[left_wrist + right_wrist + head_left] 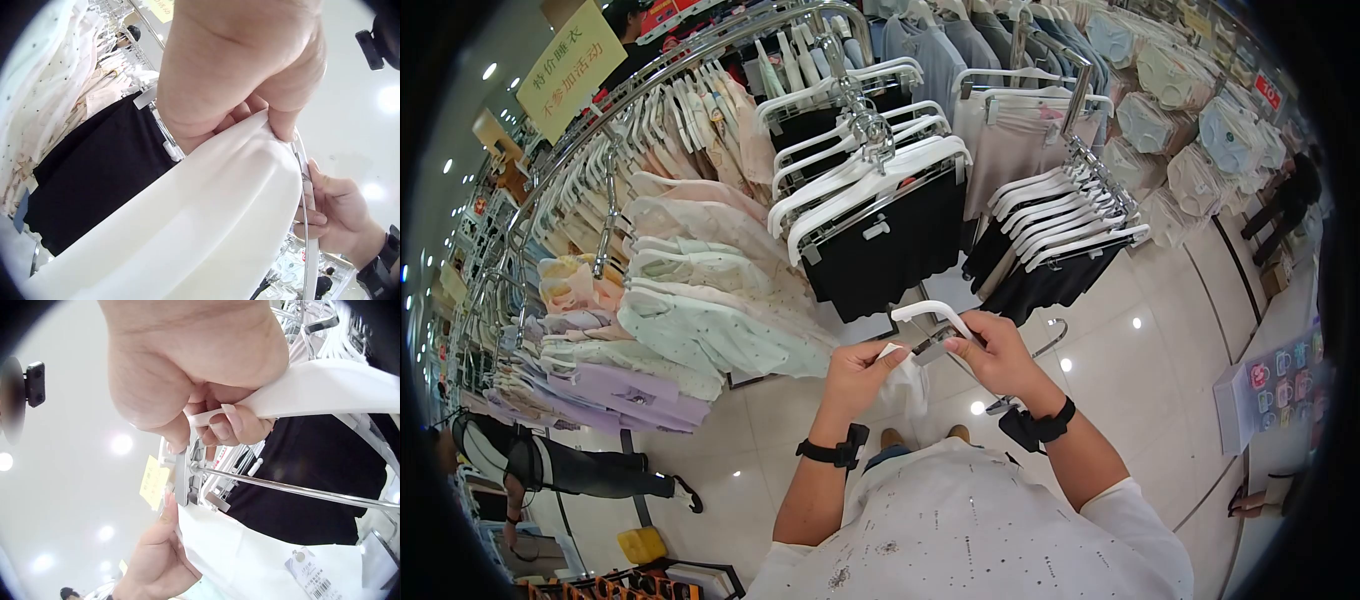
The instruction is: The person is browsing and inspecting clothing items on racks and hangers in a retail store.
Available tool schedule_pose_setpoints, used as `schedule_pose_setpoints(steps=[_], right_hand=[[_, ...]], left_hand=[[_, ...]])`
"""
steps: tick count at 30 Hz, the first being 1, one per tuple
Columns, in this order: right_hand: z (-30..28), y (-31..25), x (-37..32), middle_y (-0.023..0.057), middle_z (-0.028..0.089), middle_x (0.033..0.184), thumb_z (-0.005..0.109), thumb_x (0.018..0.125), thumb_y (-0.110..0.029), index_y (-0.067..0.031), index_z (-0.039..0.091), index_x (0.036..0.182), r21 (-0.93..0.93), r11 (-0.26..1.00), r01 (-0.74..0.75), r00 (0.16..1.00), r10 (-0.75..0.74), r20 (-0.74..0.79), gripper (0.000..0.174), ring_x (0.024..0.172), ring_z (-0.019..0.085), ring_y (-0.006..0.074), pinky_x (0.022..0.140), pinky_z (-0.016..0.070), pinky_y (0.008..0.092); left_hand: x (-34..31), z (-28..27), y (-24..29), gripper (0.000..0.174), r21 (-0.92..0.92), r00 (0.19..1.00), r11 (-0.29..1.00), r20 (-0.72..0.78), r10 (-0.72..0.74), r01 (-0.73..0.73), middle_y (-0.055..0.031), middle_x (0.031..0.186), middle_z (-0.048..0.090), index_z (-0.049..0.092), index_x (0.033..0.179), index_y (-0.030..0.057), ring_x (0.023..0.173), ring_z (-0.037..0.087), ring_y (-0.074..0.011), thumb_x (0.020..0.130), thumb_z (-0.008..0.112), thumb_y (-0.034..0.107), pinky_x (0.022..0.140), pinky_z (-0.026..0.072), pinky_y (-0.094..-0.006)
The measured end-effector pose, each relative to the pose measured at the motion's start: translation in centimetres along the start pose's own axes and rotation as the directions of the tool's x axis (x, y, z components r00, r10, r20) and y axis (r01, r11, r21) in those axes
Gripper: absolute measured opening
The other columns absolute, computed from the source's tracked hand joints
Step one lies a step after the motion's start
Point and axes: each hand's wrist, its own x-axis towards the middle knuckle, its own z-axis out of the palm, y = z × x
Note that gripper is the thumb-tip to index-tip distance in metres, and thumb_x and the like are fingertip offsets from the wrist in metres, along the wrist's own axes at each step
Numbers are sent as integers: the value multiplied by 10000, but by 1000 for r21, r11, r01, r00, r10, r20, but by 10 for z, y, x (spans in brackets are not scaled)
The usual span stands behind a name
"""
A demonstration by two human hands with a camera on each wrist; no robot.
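A white clip hanger (920,308) is in front of my body, its metal hook pointing to the right. My right hand (1000,355) grips it near a metal clip (182,478), with the thumb on the clip. Thumb and fingers of my left hand (855,380) pinch the top edge of a thin white garment (187,212), right beside that clip. The garment hangs down in folds, and a printed price tag (310,575) lies against it in the right wrist view. My left fingertips are partly hidden behind the cloth.
Just ahead, black shorts (890,240) hang from white hangers on a rack. More black garments (1040,290) hang to their right, pale pyjamas (700,330) to the left. A person (550,455) stands at the lower left, near a yellow object (642,545) on the tiled floor.
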Motion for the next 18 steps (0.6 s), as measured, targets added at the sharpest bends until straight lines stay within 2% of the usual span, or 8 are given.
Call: schedule_pose_setpoints(steps=[4,6,8,10,12,18], right_hand=[[0,-4,2,50,538,676,718,916,-151,12,644,916,19,1000,-13,1000,12,16,180,595,441,105,546,367,285],[0,-3,3,48,528,673,718,916,-152,12,641,912,26,1000,-9,1000,9,26,181,595,431,100,543,360,280],[1,1,3,56,517,635,717,928,-222,-8,649,885,35,999,-36,999,35,37,229,572,432,130,530,367,307],[2,2,3,46,515,632,719,929,-227,-9,654,891,61,997,-48,998,46,37,230,578,429,122,533,368,303],[4,3,2,36,513,629,720,930,-231,-10,659,898,88,994,-62,998,59,38,231,584,425,113,535,369,299],[6,8,0,22,528,639,718,935,-245,-11,667,911,97,993,-69,997,66,39,241,593,430,110,546,375,294]], left_hand=[[0,0,6,221,24,1000,1000,15,-11,11,80,688,547,780,1051,27,636,405,-40,932,746,210,548,330,-237],[1,2,7,219,-5,1000,1000,28,10,-10,54,727,618,775,1074,32,664,452,-41,930,745,194,580,373,-229],[0,4,8,220,-18,999,1000,33,15,-15,38,760,647,772,1085,36,686,474,-42,928,746,187,601,388,-226],[1,4,8,222,-32,999,999,38,22,-20,21,792,675,770,1095,39,707,495,-42,925,748,181,621,403,-223],[0,2,7,236,5,998,999,59,-34,34,-49,982,751,753,1100,-12,874,625,-86,927,742,148,804,500,-239],[0,4,4,236,1,996,998,66,-65,66,-66,1010,752,754,1100,-10,899,631,-95,924,745,148,830,502,-245]])
